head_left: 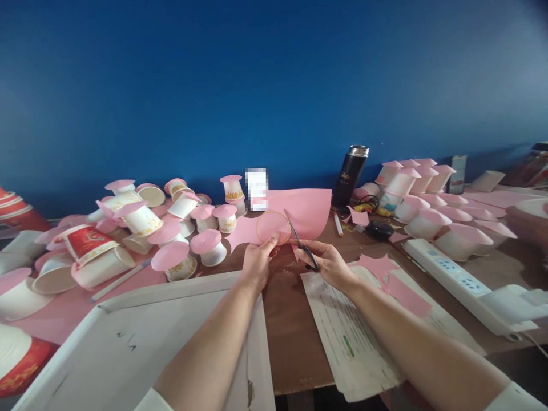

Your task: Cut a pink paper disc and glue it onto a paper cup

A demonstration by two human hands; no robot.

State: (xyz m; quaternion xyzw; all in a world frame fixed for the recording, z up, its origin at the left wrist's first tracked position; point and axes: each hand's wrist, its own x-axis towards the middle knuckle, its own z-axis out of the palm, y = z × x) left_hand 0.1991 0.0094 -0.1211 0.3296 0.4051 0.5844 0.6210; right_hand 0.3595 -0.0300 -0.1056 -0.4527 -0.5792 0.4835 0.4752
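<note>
My left hand (258, 260) pinches the lower edge of a pink paper sheet (306, 208), thumb on top. A circle outline is drawn on the sheet, just beyond that thumb. In my right hand (327, 262) are dark-handled scissors (309, 257), my fingers through the grips. Their blades reach up along the right side of the drawn circle and look parted. The sheet's left part has a jagged cut edge, while its right part is broad and curls up toward the wall.
Paper cups with pink paper tops (208, 245) crowd the left, and more (462, 237) stand at right. A black thermos (351, 177), a marker (338, 224), a power strip (454, 279), pink scraps (409, 294) and a white board (171, 342) lie around.
</note>
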